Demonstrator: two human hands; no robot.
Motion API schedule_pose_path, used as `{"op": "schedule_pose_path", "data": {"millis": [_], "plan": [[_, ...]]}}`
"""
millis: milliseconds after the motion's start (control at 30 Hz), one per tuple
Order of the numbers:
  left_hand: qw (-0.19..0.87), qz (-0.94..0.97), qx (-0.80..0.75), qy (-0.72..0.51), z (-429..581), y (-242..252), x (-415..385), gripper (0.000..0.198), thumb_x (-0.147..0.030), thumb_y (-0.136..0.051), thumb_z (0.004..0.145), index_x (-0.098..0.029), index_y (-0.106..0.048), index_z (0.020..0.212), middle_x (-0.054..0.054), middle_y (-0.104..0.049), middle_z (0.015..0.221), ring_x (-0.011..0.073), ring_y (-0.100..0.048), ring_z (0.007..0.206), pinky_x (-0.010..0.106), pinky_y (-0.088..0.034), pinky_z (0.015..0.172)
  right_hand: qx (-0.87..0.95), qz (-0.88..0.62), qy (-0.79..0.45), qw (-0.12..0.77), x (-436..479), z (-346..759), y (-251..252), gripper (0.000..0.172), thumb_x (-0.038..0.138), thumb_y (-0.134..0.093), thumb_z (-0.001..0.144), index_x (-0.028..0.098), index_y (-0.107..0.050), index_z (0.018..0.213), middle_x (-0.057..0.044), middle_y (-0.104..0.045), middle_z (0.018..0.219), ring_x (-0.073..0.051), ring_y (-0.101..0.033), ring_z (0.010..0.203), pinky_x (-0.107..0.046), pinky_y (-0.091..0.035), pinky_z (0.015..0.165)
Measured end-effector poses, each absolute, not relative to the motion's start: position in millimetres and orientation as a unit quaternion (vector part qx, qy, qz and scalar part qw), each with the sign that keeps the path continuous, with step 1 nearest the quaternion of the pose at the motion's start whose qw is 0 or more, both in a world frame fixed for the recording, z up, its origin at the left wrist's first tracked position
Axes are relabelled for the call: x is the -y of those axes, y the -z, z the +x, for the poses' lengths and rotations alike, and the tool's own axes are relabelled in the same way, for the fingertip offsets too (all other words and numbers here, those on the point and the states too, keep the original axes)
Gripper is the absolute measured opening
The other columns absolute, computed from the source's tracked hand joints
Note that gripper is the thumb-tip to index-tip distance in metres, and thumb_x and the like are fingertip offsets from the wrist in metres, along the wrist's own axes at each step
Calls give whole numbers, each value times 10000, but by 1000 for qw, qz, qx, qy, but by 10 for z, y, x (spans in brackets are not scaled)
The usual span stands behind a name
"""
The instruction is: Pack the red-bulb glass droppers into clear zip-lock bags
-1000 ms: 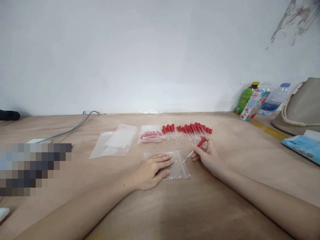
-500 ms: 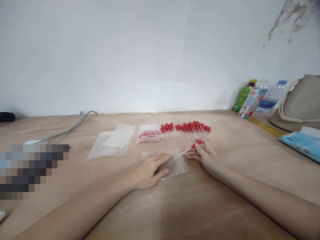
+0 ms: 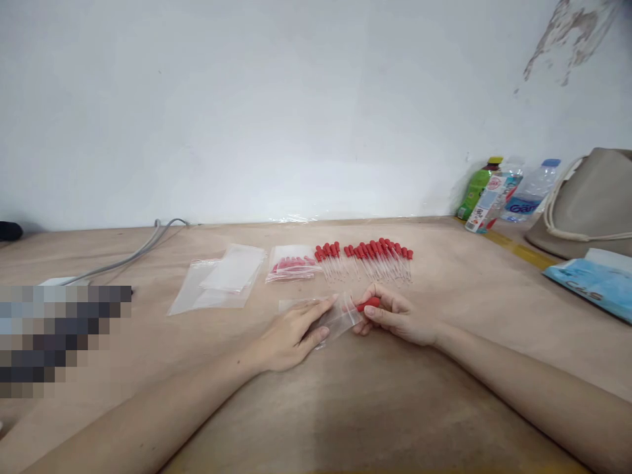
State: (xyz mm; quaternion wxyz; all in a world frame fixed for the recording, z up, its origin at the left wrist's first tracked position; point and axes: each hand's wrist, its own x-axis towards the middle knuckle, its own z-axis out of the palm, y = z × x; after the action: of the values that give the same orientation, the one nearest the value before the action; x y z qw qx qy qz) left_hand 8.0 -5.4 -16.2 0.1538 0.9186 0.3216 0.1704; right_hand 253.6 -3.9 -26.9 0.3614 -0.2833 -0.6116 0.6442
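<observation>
A clear zip-lock bag (image 3: 340, 324) lies on the table in front of me. My left hand (image 3: 295, 332) rests flat over its left part, fingers stretched and thumb apart. At the bag's mouth, my right hand (image 3: 395, 317) pinches a dropper (image 3: 369, 304) by its red bulb, between thumb and fingers. The dropper's clear tube points left into the bag, and most of it is hard to make out. Behind my hands, several more red-bulbed droppers (image 3: 380, 253) lie in a row. To their left is a stack of filled bags (image 3: 291, 266) with red bulbs showing through.
Flat, unfilled bags (image 3: 217, 283) lie at the left, near a grey cable (image 3: 133, 253). Bottles (image 3: 476, 191) and a carton (image 3: 488, 205) stand at the right rear, beside a beige bag (image 3: 587, 204) and a blue packet (image 3: 597, 283). A white wall (image 3: 296, 112) closes off the back.
My right hand has moved left and down, bringing the dropper's bulb up to the bag's mouth. More of the tube is now inside the bag. My left hand has stayed on the bag.
</observation>
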Motion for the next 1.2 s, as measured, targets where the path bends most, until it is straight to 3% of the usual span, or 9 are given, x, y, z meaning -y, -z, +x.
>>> {"op": "schedule_pose_path", "data": {"millis": [100, 233, 300, 467, 600, 767, 1000, 1200], "plan": [[164, 914, -317, -192, 84, 136, 57, 473, -325, -378, 912, -232, -265, 1362, 60, -387, 1356, 204, -389, 1211, 382, -334, 1002, 621, -303, -635, 345, 49, 2525, 256, 243, 394, -569, 770, 188, -472, 856, 12, -611, 774, -92, -587, 741, -266, -440, 732], [183, 903, -320, -221, 35, 84, 21, 295, -317, -379, 913, -214, -537, 1139, 58, -519, 1210, 187, -484, 1111, 340, -390, 950, 617, -367, -607, 342, -27, 2608, 258, 269, 345, -679, 667, 166, -528, 799, -2, -639, 793, -83, -583, 729, -235, -441, 708], [196, 911, -296, -210, -13, 71, -10, 262, -312, -426, 892, -204, -579, 1075, 58, -550, 1166, 179, -519, 1067, 323, -410, 930, 605, -395, -601, 341, -75, 2658, 267, 276, 334, -715, 617, 157, -564, 767, -9, -657, 793, -84, -586, 703, -229, -447, 686], [196, 928, -259, -182, -82, 78, -49, 407, -336, -547, 819, -222, -513, 1209, 75, -494, 1271, 224, -454, 1170, 392, -349, 996, 648, -431, -553, 299, -112, 2673, 272, 314, 415, -686, 618, 140, -674, 769, -1, -644, 631, -79, -530, 523, -213, -421, 518], [194, 931, -253, -177, -61, 80, -39, 434, -337, -530, 833, -218, -479, 1247, 80, -479, 1289, 226, -432, 1195, 411, -330, 1012, 651, -429, -556, 288, -90, 2671, 231, 348, 387, -699, 607, 148, -659, 858, -27, -678, 767, -88, -561, 585, -194, -419, 503], [177, 936, -258, -163, -49, 75, -33, 433, -331, -500, 854, -218, -453, 1270, 71, -462, 1305, 212, -410, 1215, 402, -310, 1031, 629, -411, -605, 264, -85, 2743, 181, 445, 356, -688, 639, 160, -539, 1009, -65, -668, 919, -37, -521, 484, -163, -406, 451], [169, 937, -259, -160, -50, 81, -30, 422, -324, -489, 862, -246, -444, 1275, 62, -443, 1321, 218, -409, 1217, 423, -308, 1027, 601, -485, -560, 301, -38, 2619, 211, 341, 391, -735, 548, 143, -565, 710, 34, -591, 552, -32, -457, 375, -152, -353, 377], [163, 940, -262, -146, -48, 73, -32, 409, -324, -470, 873, -252, -444, 1275, 60, -427, 1333, 209, -392, 1229, 409, -291, 1037, 656, -414, -592, 217, -55, 2713, 131, 288, 425, -658, 642, 147, -626, 705, 44, -550, 531, -34, -444, 428, -158, -330, 421]]}}
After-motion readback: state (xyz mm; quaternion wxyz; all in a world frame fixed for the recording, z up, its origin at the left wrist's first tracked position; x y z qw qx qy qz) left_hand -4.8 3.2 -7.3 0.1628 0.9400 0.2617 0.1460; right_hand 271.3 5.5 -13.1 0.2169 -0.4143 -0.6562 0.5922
